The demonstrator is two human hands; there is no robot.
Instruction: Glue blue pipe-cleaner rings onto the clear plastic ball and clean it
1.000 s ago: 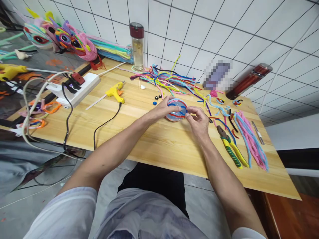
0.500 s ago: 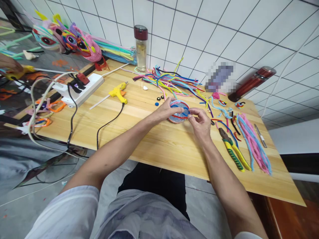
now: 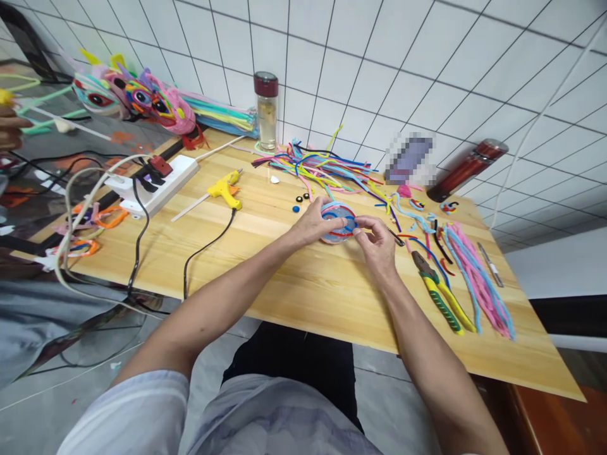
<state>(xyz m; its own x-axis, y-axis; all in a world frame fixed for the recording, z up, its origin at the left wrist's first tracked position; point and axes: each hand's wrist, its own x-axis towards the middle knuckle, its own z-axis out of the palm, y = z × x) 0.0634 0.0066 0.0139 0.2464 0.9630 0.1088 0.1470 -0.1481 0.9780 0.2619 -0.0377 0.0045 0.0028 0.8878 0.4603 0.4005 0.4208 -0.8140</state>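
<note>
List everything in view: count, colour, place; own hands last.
Round piece: 1, pale, red and blue strips, centre
Glue gun: 1, yellow, table's left
Power strip: 1, white, left
Cables: several, black and white, left
Craft heads: several, multicoloured, back left
Bottle: 1, clear, dark-red lid, by wall
Craft stems: many, multicoloured, back middle
Small bits: 4, two black, one blue, one white, left of centre
Pixelated object: 1, purple-grey, back right
Flask: 1, red, back right
Pliers: 1, green and yellow, right
Stem bundle: 1, pink and light blue, right
Slim tool: 1, silvery, far right
Table: 1, light wood, foreground
Wall: 1, white tiles, back
Co-worker's hand: 1, left edge
Left hand: 1, piece's left
Right hand: 1, piece's right
</note>
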